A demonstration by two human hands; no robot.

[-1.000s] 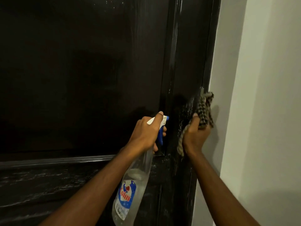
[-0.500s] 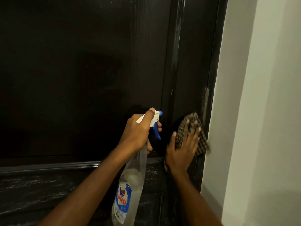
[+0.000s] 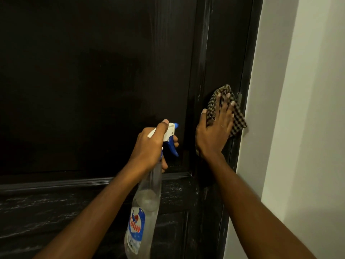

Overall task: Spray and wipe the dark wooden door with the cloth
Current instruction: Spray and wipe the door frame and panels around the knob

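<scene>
The dark wooden door (image 3: 89,75) fills the left and centre of the frame. Its large upper panel is bounded below by a horizontal moulding at lower left and on the right by a vertical stile. Pale streaks and droplets show on the lower rail and on the stile. The white wall (image 3: 302,128) takes the right side of the frame and meets the door's edge. The spray bottle (image 3: 145,202), clear with a blue and red label, hangs tilted in the lower centre, base toward the bottom edge, white head aimed at the door just left of the stile. My left hand (image 3: 151,146), at centre, is curled round the bottle's neck, thumb along the top of the white head. One fingertip shows beside the blue trigger (image 3: 172,148); whether it squeezes I cannot tell. My right hand (image 3: 214,133), right of centre, lies flat, its fingers (image 3: 226,101) straight and spread, pressing the checked cloth (image 3: 237,120) against the stile. The cloth lies under my palm and fingers, showing above the fingertips, to the right of the little finger and between thumb and forefinger. A small metal hinge (image 3: 239,99) sits at the door's right edge, just beside the cloth's upper right edge.
</scene>
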